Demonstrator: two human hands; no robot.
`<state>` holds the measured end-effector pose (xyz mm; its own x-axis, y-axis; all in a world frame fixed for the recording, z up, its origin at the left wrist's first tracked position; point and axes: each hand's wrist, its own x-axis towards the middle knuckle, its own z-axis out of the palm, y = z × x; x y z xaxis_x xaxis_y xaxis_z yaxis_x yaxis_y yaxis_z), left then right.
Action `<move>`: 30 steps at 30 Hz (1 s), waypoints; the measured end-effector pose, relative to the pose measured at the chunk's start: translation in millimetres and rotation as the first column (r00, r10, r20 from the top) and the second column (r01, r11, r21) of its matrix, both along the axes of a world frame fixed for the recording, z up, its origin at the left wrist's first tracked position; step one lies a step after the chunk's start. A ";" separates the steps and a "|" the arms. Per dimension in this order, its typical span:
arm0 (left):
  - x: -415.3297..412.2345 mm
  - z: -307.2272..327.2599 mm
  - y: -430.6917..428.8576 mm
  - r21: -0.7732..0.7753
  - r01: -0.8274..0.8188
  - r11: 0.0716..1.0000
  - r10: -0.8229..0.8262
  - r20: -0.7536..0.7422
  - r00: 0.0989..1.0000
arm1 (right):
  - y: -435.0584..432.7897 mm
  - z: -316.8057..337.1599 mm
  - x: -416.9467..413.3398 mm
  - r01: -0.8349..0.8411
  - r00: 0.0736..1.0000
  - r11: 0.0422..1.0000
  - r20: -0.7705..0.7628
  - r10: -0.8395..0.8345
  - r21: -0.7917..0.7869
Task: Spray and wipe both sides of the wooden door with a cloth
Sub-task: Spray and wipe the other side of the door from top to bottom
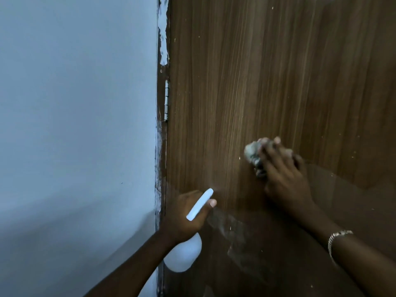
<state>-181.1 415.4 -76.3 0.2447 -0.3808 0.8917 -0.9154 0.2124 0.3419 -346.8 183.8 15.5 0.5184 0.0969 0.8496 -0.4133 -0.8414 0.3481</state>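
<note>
Cloth: bunched in right hand fingers; could smear grime.
Bottle: left hand grips it; spray might hit wall, left.

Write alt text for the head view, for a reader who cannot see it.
A person's right hand holds a crumpled grey cloth against a brown wooden door, while the left hand grips a white spray bottle aimed at the door lower down. A metal hinge and a pale wall lie to the left.

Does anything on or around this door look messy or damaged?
White paint smears run down the door frame beside the hinge, as if wall paint strayed over, and pale specks dot the wooden door.
</note>
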 end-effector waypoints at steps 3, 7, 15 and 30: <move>1.2 -12.2 -2.8 0.096 0.011 0.995 -0.004 -0.076 0.997 | 25.1 46.0 36.2 -0.022 0.983 0.984 0.186 -0.011 0.174; -7.9 -2.5 -2.5 0.084 0.046 0.995 -0.037 -0.102 0.994 | 37.0 -9.9 87.7 -0.061 0.982 0.982 -0.189 0.027 -0.180; -10.2 13.4 -8.6 -0.013 0.031 0.999 -0.033 -0.155 0.987 | -4.5 -4.5 -15.3 -0.018 0.997 0.995 0.074 0.011 0.103; -26.4 19.4 -34.5 -0.014 0.073 0.997 -0.074 -0.150 0.986 | -24.7 -2.0 -58.4 0.033 0.972 0.973 0.220 -0.085 0.228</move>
